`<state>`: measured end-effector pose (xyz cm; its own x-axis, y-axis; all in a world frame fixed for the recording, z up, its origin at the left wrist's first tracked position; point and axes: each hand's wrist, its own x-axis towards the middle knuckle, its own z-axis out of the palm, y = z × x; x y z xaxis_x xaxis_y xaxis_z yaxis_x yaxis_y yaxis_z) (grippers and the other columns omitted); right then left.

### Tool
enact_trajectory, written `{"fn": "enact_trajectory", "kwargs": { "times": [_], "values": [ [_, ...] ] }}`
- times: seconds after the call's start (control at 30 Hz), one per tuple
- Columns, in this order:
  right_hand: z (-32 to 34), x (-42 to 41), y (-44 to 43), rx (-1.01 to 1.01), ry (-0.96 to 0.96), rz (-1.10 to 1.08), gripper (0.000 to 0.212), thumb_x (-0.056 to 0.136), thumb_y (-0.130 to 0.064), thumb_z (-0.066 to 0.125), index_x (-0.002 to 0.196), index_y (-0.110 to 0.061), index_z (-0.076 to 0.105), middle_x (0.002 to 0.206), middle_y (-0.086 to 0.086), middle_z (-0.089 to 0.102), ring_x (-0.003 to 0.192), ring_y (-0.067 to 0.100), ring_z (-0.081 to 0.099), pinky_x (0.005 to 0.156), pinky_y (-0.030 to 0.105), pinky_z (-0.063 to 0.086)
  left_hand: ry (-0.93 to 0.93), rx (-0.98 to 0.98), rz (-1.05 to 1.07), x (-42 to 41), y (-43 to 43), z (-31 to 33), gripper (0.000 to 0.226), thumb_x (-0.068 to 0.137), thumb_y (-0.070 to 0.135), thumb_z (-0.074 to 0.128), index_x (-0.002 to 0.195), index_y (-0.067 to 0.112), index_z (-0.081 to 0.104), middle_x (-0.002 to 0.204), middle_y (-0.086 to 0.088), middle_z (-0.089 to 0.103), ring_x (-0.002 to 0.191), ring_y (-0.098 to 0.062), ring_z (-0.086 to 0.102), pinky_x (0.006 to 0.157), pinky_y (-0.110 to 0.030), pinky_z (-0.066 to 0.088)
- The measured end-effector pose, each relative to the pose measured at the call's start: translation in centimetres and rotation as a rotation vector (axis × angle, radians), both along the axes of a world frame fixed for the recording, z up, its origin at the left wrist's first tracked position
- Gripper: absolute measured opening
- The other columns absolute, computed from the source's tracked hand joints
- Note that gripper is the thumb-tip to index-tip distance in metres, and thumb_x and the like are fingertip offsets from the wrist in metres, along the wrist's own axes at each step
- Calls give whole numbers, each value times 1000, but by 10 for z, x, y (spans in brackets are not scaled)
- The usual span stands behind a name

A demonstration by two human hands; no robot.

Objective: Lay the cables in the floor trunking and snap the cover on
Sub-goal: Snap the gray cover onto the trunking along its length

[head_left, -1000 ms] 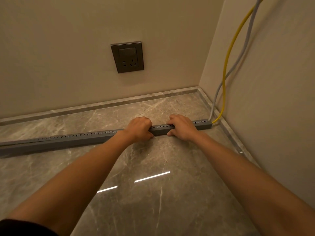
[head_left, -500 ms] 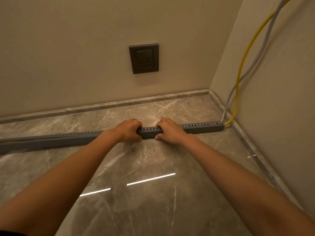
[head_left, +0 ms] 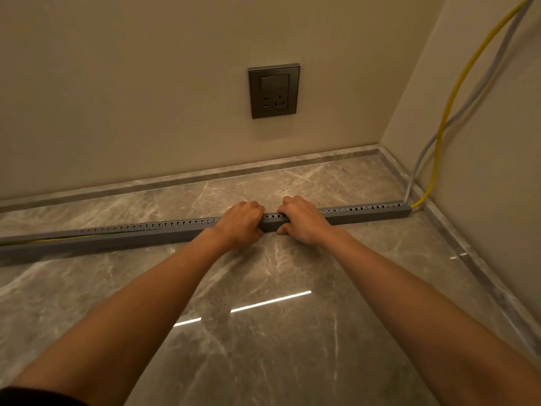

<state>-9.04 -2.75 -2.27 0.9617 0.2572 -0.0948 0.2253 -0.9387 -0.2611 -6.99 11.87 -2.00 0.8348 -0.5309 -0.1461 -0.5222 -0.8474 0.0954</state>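
Note:
A long grey slotted trunking [head_left: 366, 213] lies across the marble floor, from the left edge to the right wall. My left hand [head_left: 238, 225] and my right hand [head_left: 301, 219] clasp it side by side near its middle, fingers curled over the top. A yellow cable [head_left: 448, 112] and a grey cable [head_left: 468, 104] come down the right wall and enter the trunking's right end. At the far left the cover [head_left: 58, 234] stands slightly raised, and a strip of yellow cable shows in the gap beneath it.
A dark wall socket [head_left: 273, 90] sits on the back wall above the trunking. A grey marble skirting [head_left: 263, 167] runs along both walls. The polished floor [head_left: 263, 332] reflects ceiling lights in front of me.
Both hands have slid leftward along the trunking, staying close together, farther from its right end. My view has turned left, so the socket and the corner sit farther right.

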Motion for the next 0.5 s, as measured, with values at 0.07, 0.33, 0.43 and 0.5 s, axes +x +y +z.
{"fn": "enact_trajectory", "kwargs": {
  "times": [0.07,0.33,0.43,0.5],
  "values": [
    [2,1,0,-3,25,-12,34,85,-27,66,110,-4,61,116,12,55,110,27,49,90,37,42,36,-45,13,2,4,0,31,87,20,58,114,4,55,117,-16,58,104,-30,55,86,-36,45],
    [6,10,29,67,139,54,36,87,-27,64,114,-4,58,121,15,52,112,30,48,92,38,42,132,-88,228,4,56,11,34,85,29,65,110,7,61,110,-14,63,98,-27,57,81,-35,46],
    [4,11,42,75,109,79,36,87,-24,65,115,-4,58,121,15,52,110,30,49,92,37,43,131,-55,265,2,69,11,33,85,28,65,111,7,60,112,-13,62,100,-27,56,81,-34,44],
    [4,11,43,42,75,98,36,87,-24,64,116,-3,58,121,15,52,110,31,50,91,38,43,100,-46,258,-1,68,11,32,86,26,65,111,7,59,113,-13,62,102,-28,56,84,-35,44]
  ]
}}
